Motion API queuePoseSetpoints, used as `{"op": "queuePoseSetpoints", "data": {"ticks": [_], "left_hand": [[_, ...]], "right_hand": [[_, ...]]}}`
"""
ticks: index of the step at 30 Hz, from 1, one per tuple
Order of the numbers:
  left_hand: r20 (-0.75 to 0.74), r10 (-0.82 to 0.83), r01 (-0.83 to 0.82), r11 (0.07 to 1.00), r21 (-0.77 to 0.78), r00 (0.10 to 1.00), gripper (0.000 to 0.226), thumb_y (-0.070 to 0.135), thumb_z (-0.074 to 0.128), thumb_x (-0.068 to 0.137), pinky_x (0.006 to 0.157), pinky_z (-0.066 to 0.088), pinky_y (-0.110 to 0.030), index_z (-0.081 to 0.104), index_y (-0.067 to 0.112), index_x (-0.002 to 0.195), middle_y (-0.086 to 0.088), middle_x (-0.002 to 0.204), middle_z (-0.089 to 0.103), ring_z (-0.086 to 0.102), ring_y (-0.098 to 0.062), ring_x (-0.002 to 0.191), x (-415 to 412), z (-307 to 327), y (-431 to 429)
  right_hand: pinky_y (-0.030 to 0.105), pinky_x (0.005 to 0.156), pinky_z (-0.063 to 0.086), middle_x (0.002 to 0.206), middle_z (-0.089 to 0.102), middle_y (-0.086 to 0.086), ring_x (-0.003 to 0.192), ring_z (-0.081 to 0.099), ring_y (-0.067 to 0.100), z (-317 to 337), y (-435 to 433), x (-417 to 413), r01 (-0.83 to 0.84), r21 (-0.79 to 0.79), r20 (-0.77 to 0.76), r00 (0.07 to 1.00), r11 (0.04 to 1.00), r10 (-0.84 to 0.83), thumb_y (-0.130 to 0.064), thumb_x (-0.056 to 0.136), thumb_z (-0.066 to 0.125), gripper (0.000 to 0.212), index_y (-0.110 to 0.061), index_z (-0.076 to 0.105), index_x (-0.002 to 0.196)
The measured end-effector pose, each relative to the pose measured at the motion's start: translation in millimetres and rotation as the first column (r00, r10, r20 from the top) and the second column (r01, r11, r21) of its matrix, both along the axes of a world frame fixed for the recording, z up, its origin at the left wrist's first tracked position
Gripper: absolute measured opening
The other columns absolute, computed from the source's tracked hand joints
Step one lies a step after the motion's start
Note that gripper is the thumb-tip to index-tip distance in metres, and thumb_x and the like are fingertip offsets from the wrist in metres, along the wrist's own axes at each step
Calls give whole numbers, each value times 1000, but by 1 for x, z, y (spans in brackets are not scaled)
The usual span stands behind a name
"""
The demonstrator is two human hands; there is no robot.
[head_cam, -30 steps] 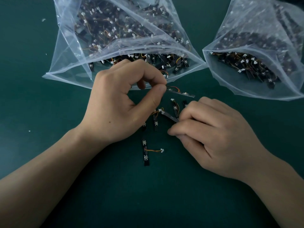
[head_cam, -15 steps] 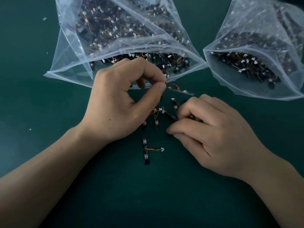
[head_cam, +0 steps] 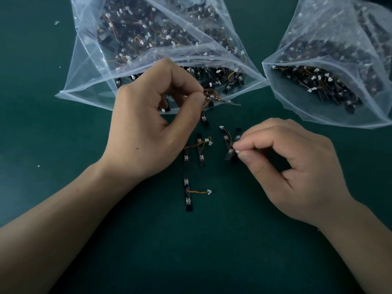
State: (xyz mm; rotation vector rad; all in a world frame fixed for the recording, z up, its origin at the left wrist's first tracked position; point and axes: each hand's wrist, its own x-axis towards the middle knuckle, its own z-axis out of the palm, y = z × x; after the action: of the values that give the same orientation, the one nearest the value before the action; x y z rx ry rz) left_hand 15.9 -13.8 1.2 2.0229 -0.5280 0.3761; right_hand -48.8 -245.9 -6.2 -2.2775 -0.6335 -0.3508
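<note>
Several small black circuit strips with orange wires and white plugs lie on the dark green mat between my hands. My left hand [head_cam: 157, 122] pinches a bundle of strips [head_cam: 212, 98] between thumb and forefinger, just in front of the left bag's mouth. My right hand [head_cam: 290, 166] pinches the white plug [head_cam: 237, 151] of one strip [head_cam: 230, 153] between thumb and forefinger, lifting that strip's end. One strip [head_cam: 187, 194] with a short wire and plug lies alone nearer to me. Two more strips [head_cam: 200, 151] lie side by side under my left thumb.
Two clear plastic bags full of the same strips lie open toward me: a large left bag [head_cam: 89, 81] behind my left hand, and a right bag [head_cam: 318, 49] at the upper right. Small white scraps [head_cam: 56, 22] dot the green mat [head_cam: 212, 251].
My right hand has turned and drawn right, now pinching a white plug with its thumb showing. My left hand has risen slightly, still pinching its bundle. The strips on the mat have shifted.
</note>
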Motion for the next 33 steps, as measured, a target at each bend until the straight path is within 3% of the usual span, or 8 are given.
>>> {"op": "queuePoseSetpoints", "data": {"ticks": [3, 9, 18, 33], "left_hand": [[5, -16, 16, 1000, 4, 1000, 3, 6, 66, 99, 75, 43, -13, 67, 7, 96, 10, 92, 68, 60, 0, 79, 0, 1, -1], [22, -24, 24, 999, 26, 999, 4, 2, 66, 97, 76, 43, -11, 67, 5, 95, 11, 91, 68, 60, 2, 79, 0, 2, -1], [25, -17, 16, 999, 39, 1000, 4, 4, 66, 97, 74, 44, -17, 67, 7, 95, 11, 91, 68, 59, 0, 78, 0, 2, -1], [9, -15, 15, 999, 33, 1000, 4, 5, 67, 98, 75, 43, -14, 67, 9, 96, 11, 90, 68, 59, -2, 77, 0, 1, -1]], "right_hand": [[45, 79, 51, 102, 74, -9, 95, 70, 12, -1, 0, 1, -15, -10, 1, 1000, 1000, 15, -11, 100, 68, 8, -11, 76, 100], [44, 80, 50, 103, 70, -14, 93, 69, 14, -4, 0, 2, -49, -46, -15, 999, 998, 48, -13, 101, 68, 10, -14, 78, 102], [39, 79, 48, 103, 71, -3, 87, 58, 21, -7, 1, 5, -52, -181, 17, 998, 982, 56, -17, 104, 68, 12, -15, 80, 105], [39, 80, 48, 104, 68, -3, 89, 57, 22, -6, 1, 5, -37, -195, 2, 999, 980, 38, -15, 103, 67, 12, -14, 79, 105]]}}
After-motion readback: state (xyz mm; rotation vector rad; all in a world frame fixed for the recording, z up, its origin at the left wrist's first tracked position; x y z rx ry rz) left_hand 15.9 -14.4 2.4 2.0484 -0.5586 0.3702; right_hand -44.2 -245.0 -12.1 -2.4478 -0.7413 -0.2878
